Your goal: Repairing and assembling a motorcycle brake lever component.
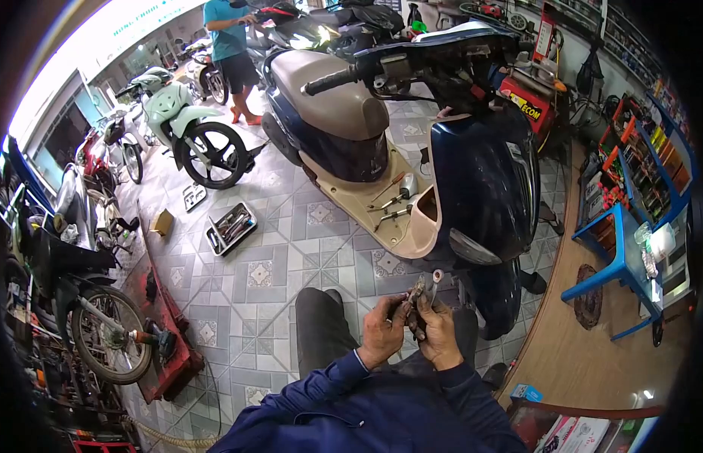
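Note:
My left hand (382,333) and my right hand (440,337) are close together above my lap, both with curled fingers. Between them they grip a small, dirty, dark metal part (414,320), mostly covered by the fingers. A ring-ended metal tool (437,276) sticks up from my right hand; its lower end is hidden. Just ahead stands a dark blue scooter (480,192) with a beige seat. On its beige footboard (344,189) lie a screwdriver (397,179) and other slim tools with dark handles (393,216).
A metal tray of tools (232,229) and a small cardboard box (161,222) are on the tiled floor. A motorbike stands by a red metal platform (174,368) at left. A blue stool (619,257) is at right. Another person (230,53) stands at the back among motorbikes.

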### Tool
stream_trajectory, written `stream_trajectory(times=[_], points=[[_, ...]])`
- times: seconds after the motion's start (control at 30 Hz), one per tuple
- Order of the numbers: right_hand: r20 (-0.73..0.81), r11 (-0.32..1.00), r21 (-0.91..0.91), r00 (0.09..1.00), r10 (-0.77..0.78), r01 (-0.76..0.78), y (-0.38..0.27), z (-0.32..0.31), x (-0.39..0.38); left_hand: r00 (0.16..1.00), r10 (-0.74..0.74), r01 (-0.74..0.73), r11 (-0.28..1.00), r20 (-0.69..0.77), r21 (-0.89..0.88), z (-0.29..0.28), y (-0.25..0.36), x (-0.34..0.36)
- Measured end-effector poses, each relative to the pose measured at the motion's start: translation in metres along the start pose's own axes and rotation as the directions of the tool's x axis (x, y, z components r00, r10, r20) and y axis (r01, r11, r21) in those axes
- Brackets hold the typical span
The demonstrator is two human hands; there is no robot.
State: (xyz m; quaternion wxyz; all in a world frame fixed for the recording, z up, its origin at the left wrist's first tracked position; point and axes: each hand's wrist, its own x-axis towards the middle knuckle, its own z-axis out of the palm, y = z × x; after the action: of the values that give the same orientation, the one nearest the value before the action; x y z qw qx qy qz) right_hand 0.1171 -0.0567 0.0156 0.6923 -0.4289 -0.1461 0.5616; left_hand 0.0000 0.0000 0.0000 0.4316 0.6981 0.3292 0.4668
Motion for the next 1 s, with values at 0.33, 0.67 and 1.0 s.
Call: stream_trajectory(times=[0.33, 0.67, 1.0], points=[[-0.019, 1.000, -0.009, 1.000, -0.021, 0.020, 0.003, 0.004, 0.006, 0.999, 0.007, -0.006, 0.999, -0.033, 0.035, -0.004, 0.001, -0.001], [0.052, 0.991, 0.120, 0.997, 0.058, -0.064, 0.009, -0.002, 0.005, 0.997, -0.063, 0.057, 0.987, -0.035, -0.150, -0.025, 0.012, -0.011], [0.001, 0.996, -0.074, 0.999, -0.053, 0.053, 0.014, -0.001, 0.003, 0.993, -0.103, 0.087, 0.965, -0.051, -0.249, -0.030, 0.019, -0.003]])
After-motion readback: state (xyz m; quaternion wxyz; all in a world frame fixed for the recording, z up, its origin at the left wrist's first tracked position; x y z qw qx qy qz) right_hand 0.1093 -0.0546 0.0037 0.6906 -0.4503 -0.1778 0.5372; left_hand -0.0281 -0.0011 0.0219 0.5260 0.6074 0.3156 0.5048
